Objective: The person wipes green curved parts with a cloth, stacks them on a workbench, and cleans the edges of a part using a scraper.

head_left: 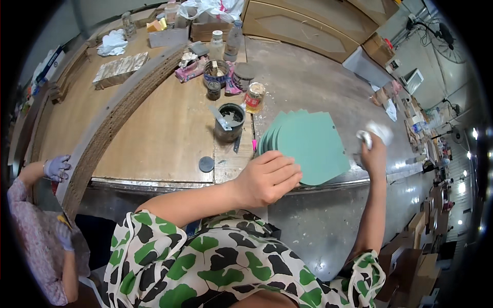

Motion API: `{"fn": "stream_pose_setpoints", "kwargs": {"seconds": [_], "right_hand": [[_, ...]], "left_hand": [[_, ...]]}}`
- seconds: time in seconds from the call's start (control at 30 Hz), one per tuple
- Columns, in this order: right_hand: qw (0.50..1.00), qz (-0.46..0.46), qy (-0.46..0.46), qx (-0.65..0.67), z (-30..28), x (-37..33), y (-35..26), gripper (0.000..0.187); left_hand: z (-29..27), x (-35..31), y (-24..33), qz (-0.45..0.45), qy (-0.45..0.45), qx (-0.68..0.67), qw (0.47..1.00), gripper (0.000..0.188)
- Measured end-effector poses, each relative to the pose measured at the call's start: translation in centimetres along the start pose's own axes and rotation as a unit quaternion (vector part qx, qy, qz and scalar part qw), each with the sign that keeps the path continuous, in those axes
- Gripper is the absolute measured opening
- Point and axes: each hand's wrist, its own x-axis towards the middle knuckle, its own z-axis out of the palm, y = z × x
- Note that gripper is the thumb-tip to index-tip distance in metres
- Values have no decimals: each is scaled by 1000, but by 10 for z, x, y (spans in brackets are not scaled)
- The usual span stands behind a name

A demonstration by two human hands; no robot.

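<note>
A fanned stack of green sheets lies on the grey part of the workbench near its front edge. My left hand rests on the stack's near left corner, fingers curled over the sheets. To the right of the stack my right hand is closed around a crumpled white cloth. A grey pot with a flat tool standing in it sits just left of the stack, and a small tin stands behind it.
Jars, bottles and tins crowd the back of the wooden benchtop. A long curved board crosses the left side. Another person with a gloved hand stands at the lower left. Cartons sit on the floor at right.
</note>
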Motion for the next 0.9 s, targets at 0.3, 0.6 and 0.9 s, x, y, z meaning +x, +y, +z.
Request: {"fn": "stream_pose_setpoints", "kwargs": {"seconds": [0.3,0.6,0.9], "right_hand": [[986,-142,-20,80,7,-57,-98,38],[927,-283,-67,235,27,-19,-172,35],[997,66,32,17,12,15,11,30]], "left_hand": [[-10,-9,0,-52,-1,26,998,28],[-11,-23,-6,-153,-15,19,988,46],[-13,-18,-2,-137,-30,37,989,58]]}}
